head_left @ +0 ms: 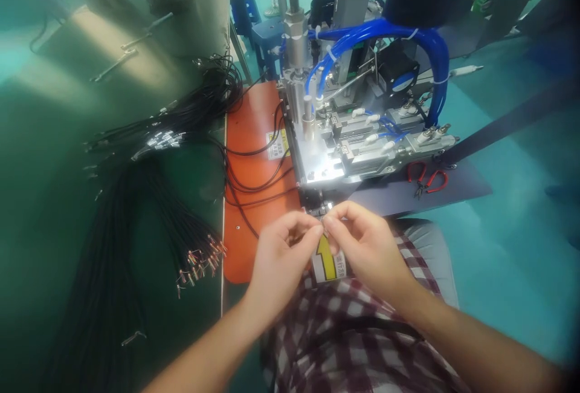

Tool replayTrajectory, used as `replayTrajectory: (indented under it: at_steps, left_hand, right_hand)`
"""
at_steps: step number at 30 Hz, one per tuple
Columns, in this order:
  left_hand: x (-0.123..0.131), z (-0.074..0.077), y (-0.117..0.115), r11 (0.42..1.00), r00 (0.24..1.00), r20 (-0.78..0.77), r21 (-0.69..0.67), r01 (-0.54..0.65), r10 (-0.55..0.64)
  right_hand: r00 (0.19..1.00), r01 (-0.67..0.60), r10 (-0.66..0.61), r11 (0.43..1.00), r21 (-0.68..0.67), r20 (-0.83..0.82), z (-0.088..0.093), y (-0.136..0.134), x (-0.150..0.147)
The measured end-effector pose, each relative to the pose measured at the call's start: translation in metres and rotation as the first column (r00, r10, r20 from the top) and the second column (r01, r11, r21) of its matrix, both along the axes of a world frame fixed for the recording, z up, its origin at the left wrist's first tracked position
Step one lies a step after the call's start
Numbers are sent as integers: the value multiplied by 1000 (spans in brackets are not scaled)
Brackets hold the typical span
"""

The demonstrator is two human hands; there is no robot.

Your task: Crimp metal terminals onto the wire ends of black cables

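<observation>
My left hand and my right hand meet fingertip to fingertip just in front of the machine. Both are closed in a pinch over a tiny metallic-looking piece, mostly covered by the fingers. A black cable crosses the orange plate and disappears at my left hand, which appears to hold it. Right behind the fingertips is the front of the metal machine, lit brightly. A label with a yellow arrow shows below the fingers.
Bundles of black cables with metal ends lie on the green table at left. Others end in bare coppery wires. Red-handled cutters rest right of the machine. Blue air hoses arch above it.
</observation>
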State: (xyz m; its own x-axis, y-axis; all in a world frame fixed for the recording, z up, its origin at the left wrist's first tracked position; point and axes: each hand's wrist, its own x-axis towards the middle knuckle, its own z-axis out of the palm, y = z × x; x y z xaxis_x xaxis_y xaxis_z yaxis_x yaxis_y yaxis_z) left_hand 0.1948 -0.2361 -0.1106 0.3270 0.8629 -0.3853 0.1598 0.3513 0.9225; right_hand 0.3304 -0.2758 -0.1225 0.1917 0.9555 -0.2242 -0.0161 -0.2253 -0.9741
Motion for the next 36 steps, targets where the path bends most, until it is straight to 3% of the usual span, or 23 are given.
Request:
replayTrajectory:
  at_steps: [3, 8, 15, 27, 36]
  left_hand:
    - [6, -1, 5, 1000, 999, -34, -3, -25, 25]
    - [15, -3, 13, 999, 996, -84, -36, -6, 3]
    - [19, -1, 17, 999, 992, -121, -22, 45, -48]
    - [16, -3, 13, 1000, 989, -146, 8, 18, -16]
    - [18, -1, 11, 994, 1000, -16, -110, -6, 4]
  right_hand:
    - [1000, 8, -10, 997, -75, -27, -1, 4, 16]
    - [1000, 22, -21, 997, -75, 15, -7, 7, 32]
    - [999, -11, 10, 999, -38, -34, -12, 8, 28]
    - [985, 12, -26, 996, -84, -172, -10, 7, 24]
    - [990, 41, -36, 999, 35, -133, -11, -3, 12]
